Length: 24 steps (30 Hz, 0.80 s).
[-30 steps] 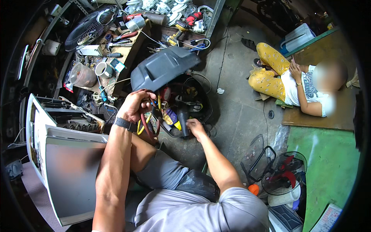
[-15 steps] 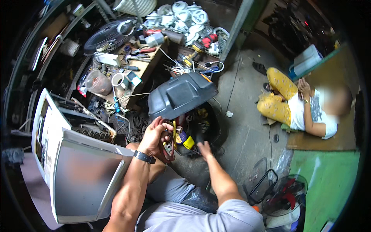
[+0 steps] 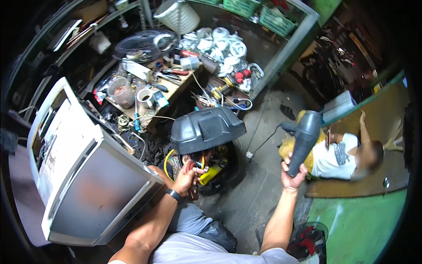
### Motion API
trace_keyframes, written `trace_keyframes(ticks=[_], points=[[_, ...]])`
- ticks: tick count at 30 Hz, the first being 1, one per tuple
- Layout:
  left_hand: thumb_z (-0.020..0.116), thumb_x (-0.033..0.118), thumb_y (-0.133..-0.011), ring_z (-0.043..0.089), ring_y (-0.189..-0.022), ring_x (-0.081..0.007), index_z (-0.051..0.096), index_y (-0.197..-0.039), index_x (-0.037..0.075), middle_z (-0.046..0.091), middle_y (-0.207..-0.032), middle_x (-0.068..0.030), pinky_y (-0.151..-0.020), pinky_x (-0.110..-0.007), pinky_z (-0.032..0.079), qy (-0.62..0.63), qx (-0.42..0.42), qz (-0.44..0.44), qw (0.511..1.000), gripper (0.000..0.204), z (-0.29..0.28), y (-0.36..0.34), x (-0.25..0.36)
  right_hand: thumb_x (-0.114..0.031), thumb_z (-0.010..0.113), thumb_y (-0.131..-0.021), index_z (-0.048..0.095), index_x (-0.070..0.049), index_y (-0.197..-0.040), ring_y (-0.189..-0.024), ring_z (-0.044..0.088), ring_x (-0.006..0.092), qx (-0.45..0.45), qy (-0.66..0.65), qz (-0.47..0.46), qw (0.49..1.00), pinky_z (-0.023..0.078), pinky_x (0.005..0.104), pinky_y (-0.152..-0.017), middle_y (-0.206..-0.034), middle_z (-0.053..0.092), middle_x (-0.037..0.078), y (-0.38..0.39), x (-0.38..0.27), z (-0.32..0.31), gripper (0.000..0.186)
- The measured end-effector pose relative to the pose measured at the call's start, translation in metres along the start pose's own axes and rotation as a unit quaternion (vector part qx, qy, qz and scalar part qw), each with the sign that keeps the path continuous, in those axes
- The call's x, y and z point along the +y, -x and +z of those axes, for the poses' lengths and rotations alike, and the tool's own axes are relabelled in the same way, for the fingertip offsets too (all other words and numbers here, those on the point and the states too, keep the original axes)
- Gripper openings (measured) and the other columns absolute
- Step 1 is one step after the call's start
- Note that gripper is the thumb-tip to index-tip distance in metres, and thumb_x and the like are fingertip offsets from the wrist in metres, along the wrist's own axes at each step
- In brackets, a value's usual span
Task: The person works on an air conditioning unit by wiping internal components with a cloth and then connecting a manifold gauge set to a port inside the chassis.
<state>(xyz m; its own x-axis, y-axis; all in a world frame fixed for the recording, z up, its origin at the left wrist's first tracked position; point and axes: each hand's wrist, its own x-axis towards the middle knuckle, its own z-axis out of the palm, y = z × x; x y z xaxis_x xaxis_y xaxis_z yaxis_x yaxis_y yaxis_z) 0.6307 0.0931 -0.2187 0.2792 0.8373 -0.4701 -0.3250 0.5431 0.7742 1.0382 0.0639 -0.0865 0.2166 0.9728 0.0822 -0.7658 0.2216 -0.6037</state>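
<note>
My right hand is raised at the right, its fingers wrapped round the nozzle end of a dark grey hair dryer. The dryer's handle juts to the left, and a thin dark cord trails from it. Closed round a bundle of reddish-brown cable is my left hand, with a dark band on its wrist. It is at the near left side of an open black toolbox. The box's black lid stands tilted up behind. Yellow items and other tools lie inside, partly hidden by my hand.
A white-framed old television stands close on my left. Behind it, a cluttered workbench holds tools, cups and wires. White coiled lamps are heaped at the back. Another person is on the right; a fan stands below.
My right hand has risen from beside the toolbox and moved right, now with the hair dryer in it. My left hand still grips the cable. The view has shifted, and the other person has raised an arm.
</note>
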Motion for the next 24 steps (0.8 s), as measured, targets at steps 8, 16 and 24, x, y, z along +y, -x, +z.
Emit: trace_keyframes(ticks=[8, 16, 24], points=[[0.046, 0.002, -0.099, 0.052, -0.057, -0.0088, 0.022, -0.160, 0.003, 0.070, -0.121, -0.0138, -0.055, -0.022, 0.045, 0.051, -0.023, -0.009, 0.998, 0.065, -0.005, 0.005, -0.004, -0.027, 0.078, -0.086, 0.038, 0.006, -0.143, -0.094, 0.047, 0.0193, -0.219, 0.106, -0.137, 0.960, 0.049, 0.0276, -0.071, -0.119, 0.046, 0.015, -0.103, -0.030, 0.177, 0.077], [0.042, 0.001, -0.100, 0.053, -0.054, -0.0124, 0.004, -0.163, 0.004, 0.074, -0.114, -0.0163, -0.053, -0.026, 0.048, 0.011, -0.038, 0.011, 0.999, 0.074, -0.007, -0.005, -0.014, -0.034, 0.071, -0.092, 0.042, -0.006, -0.148, -0.089, 0.065, 0.0143, -0.116, 0.527, -0.097, 0.836, 0.052, 0.0289, -0.074, -0.123, 0.061, 0.007, -0.247, 0.048, 0.167, 0.069], [0.044, 0.008, -0.106, 0.053, -0.057, -0.0122, 0.005, -0.162, 0.003, 0.066, -0.126, -0.0214, -0.059, -0.025, 0.049, 0.004, -0.086, 0.024, 0.996, 0.069, -0.012, -0.009, -0.020, -0.027, 0.076, -0.092, 0.046, -0.007, -0.149, -0.115, 0.063, 0.0299, 0.046, 0.683, -0.019, 0.728, 0.052, 0.0412, -0.095, -0.133, 0.061, 0.022, -0.351, 0.260, -0.030, 0.067]])
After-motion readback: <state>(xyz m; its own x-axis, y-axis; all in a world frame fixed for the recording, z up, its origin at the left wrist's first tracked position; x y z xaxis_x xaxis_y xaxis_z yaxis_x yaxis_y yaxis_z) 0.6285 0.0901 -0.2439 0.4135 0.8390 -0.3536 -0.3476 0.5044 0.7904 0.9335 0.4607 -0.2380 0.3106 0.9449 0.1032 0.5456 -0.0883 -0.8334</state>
